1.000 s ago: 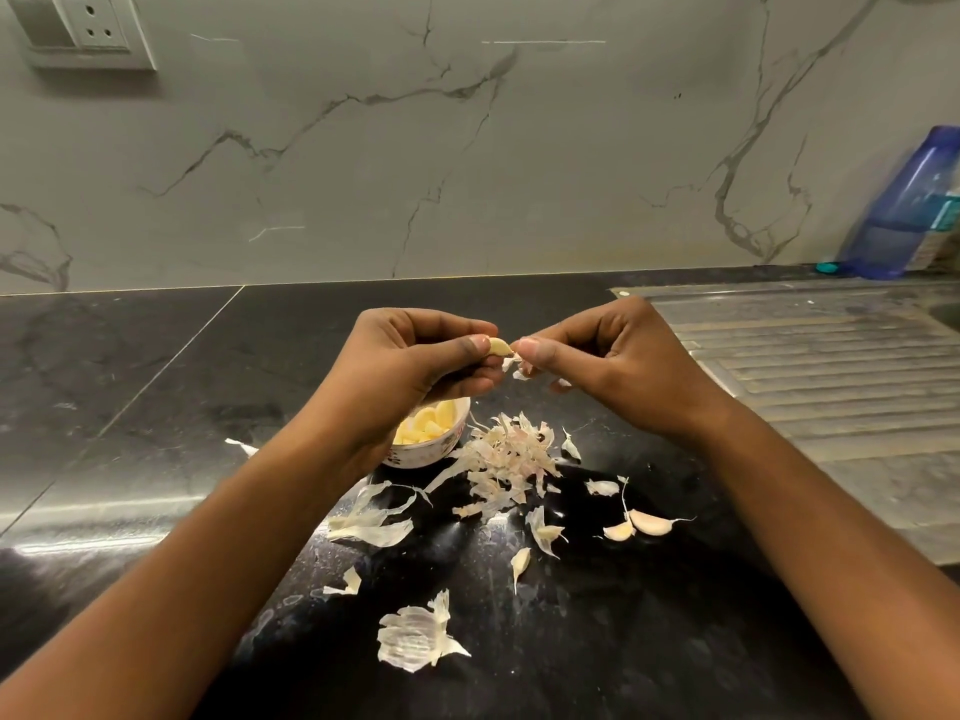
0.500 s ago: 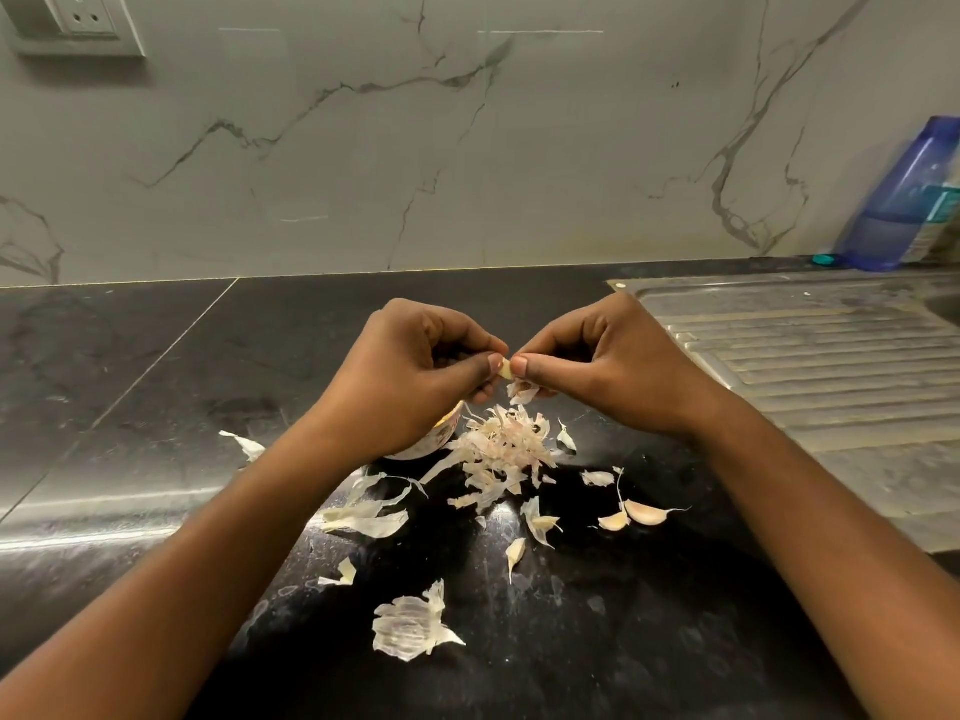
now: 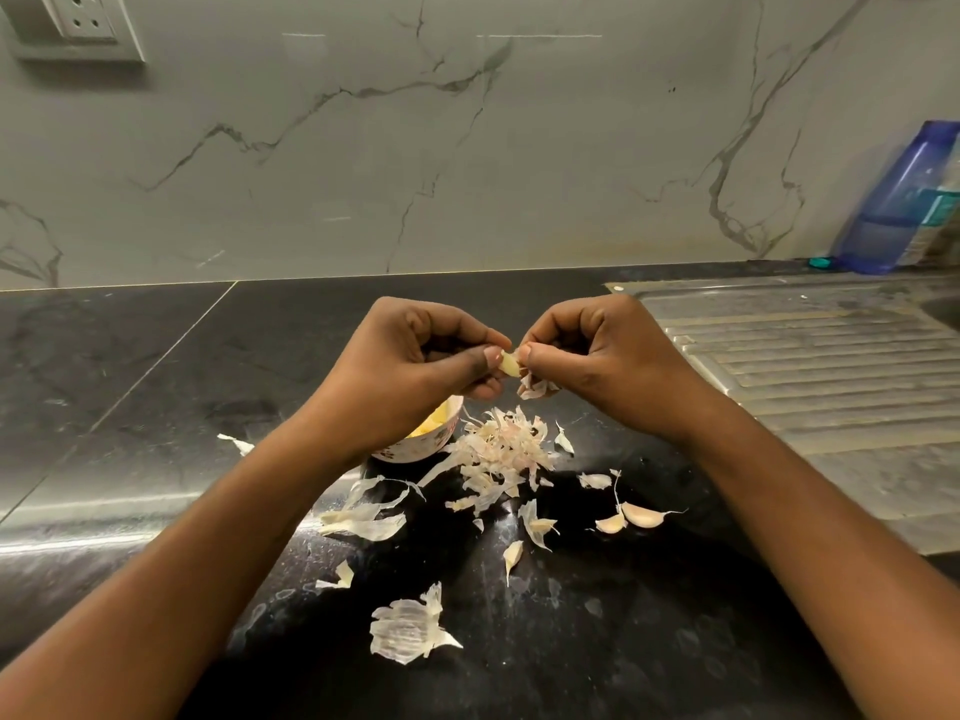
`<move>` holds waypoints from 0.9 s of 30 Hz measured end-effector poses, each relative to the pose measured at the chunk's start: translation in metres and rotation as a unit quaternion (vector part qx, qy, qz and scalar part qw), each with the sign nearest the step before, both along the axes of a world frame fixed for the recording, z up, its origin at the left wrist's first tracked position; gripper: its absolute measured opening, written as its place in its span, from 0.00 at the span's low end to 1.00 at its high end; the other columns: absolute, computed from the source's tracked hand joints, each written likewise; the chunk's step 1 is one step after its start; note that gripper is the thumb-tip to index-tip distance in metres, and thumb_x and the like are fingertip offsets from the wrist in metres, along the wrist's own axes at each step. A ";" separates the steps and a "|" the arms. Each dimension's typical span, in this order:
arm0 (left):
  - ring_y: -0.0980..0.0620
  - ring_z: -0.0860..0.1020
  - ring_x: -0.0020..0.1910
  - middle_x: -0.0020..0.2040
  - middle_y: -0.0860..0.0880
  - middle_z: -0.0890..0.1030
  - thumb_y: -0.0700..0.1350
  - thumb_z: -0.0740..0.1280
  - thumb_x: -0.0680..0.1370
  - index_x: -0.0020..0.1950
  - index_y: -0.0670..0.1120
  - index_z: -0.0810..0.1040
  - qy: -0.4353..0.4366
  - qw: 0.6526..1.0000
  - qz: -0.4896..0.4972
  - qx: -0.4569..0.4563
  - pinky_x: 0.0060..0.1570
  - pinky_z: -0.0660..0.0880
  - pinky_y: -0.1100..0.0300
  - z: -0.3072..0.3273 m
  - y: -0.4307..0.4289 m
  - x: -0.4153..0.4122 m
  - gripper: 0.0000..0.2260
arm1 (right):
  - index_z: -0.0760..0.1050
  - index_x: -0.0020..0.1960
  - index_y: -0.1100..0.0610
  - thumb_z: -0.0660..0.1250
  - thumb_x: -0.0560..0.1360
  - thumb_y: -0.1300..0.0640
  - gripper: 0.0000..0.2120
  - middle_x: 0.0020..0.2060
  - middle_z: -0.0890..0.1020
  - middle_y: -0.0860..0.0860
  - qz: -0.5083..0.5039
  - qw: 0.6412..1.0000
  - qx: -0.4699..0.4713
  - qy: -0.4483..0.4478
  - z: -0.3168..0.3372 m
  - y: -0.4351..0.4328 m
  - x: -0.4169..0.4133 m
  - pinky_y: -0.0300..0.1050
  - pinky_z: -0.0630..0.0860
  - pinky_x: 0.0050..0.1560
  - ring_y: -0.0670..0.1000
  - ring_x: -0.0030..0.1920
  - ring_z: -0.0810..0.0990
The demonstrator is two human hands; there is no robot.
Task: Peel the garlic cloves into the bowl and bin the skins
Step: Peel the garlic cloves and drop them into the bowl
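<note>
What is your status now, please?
Left hand pinches garlic clove; right hand pinches its skin. Bowl under left hand, skin pile on counter. Nothing in the way.

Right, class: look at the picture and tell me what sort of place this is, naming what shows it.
Most likely a home kitchen: a black stone worktop, a ribbed steel sink drainboard, and a marble-look splashback behind with a wall socket.

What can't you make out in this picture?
Head view:
bowl: mostly hidden by the left hand; clove count unknown.
held clove: partly covered by the right hand; remaining skin unclear.
blue bottle: blurred, cut by the right edge.
bin: not in view.
</note>
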State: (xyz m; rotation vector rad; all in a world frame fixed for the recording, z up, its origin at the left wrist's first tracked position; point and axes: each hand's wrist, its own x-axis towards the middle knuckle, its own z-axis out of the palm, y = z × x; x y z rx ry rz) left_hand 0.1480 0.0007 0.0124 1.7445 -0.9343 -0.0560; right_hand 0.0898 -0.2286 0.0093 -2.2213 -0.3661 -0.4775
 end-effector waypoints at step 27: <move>0.52 0.88 0.44 0.45 0.48 0.89 0.38 0.77 0.75 0.54 0.44 0.86 -0.009 0.997 0.077 0.022 0.50 0.84 0.61 0.010 0.010 0.002 0.08 | 0.87 0.48 0.55 0.74 0.80 0.55 0.05 0.39 0.88 0.49 0.002 0.995 -0.061 0.075 -0.004 -0.005 0.000 0.38 0.81 0.42 0.48 0.40 0.87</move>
